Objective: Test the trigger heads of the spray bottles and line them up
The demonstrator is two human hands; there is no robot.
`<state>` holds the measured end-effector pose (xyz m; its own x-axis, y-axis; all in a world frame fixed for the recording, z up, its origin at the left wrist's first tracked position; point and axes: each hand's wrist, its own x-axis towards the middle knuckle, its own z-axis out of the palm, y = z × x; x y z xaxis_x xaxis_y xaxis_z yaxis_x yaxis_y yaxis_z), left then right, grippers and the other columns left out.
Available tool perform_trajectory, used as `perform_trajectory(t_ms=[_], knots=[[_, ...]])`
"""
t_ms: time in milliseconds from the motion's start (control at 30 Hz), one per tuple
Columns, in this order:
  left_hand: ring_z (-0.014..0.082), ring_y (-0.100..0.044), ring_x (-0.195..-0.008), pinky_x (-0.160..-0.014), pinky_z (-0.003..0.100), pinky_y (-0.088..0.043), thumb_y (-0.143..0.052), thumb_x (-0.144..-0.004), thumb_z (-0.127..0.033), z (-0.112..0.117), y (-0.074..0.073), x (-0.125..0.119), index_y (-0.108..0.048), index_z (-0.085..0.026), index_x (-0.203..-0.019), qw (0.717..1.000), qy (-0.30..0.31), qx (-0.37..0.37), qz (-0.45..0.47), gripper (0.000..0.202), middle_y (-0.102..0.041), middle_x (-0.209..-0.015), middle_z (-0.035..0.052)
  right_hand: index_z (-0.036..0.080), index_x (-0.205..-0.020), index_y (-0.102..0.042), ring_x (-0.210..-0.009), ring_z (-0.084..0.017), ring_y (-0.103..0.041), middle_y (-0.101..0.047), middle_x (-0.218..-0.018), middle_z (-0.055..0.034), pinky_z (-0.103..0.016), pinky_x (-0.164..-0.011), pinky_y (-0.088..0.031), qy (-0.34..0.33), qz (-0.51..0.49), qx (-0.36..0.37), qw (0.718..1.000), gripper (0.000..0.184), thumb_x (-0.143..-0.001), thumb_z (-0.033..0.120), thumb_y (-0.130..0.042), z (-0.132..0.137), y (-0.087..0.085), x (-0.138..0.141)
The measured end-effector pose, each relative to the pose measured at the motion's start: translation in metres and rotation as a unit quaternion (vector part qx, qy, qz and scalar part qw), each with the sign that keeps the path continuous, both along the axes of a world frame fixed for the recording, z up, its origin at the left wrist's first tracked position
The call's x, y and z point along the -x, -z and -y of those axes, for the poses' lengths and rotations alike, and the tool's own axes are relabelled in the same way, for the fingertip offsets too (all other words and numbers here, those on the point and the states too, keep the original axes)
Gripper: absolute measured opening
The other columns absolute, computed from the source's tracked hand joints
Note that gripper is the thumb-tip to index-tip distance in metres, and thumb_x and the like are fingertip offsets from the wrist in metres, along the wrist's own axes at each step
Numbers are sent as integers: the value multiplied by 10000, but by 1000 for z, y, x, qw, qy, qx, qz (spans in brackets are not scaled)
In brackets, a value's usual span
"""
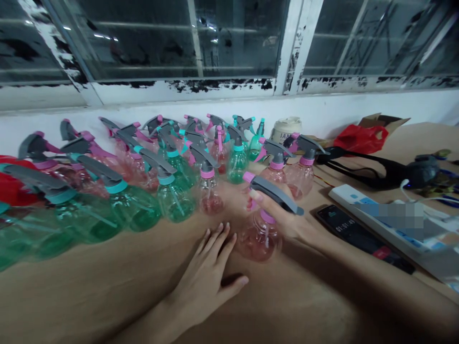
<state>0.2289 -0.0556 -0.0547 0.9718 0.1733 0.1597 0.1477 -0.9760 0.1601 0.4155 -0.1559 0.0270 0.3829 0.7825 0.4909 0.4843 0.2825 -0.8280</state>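
Note:
My right hand (274,208) grips the neck and trigger of a pink spray bottle (260,239), its grey and pink head pointing left. The bottle looks upright, at or just over the tabletop; I cannot tell whether its base touches. To its left, my left hand (211,267) lies flat on the table with the fingers stretched out and nothing in it. Beyond the fingertips stands another pink spray bottle (211,198), and beside that a green spray bottle (176,205). Two more pink bottles stand behind my right hand, the nearer one being a pink spray bottle (301,179).
Several green and pink spray bottles crowd the left and back, along the wall under the windows. To the right lie a phone (358,234), a white power strip (376,215), a black strap (366,160) and a red plastic bag (362,138). A pale tub (287,128) stands behind.

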Motion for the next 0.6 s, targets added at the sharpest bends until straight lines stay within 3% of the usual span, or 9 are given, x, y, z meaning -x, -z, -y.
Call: perform_trajectory(t_ms=[133,333,600], knots=[[322,-269,-1380,-1098,530,-253,-471,-898,-597,0,1,0,-380,-134,-1417,1000,-1,-2,3,701,-294,-1506,149,267,-884,-645,-659,-172,-531,-577,-703,12,-326,-625,-462,4,4,6,1000,326,-842,565,-518,-2,0,-1],[316,-261,-1383,-1109,517,-243,-477,-902,-585,1,-1,-1,-365,-129,-1425,1000,-2,4,-12,703,-287,-1511,145,250,-815,-632,-723,-172,-555,-595,-746,7,-315,-683,-470,3,-4,-7,1000,305,-846,538,-539,-6,9,-3],[311,-258,-1385,-1105,528,-249,-483,-908,-567,1,0,-1,-356,-150,-1429,1000,-4,10,-3,679,-290,-1511,133,283,-908,-679,-869,-187,-625,-685,-893,-1,-336,-825,-497,-15,-33,-18,999,247,-827,498,-589,-5,2,2]])
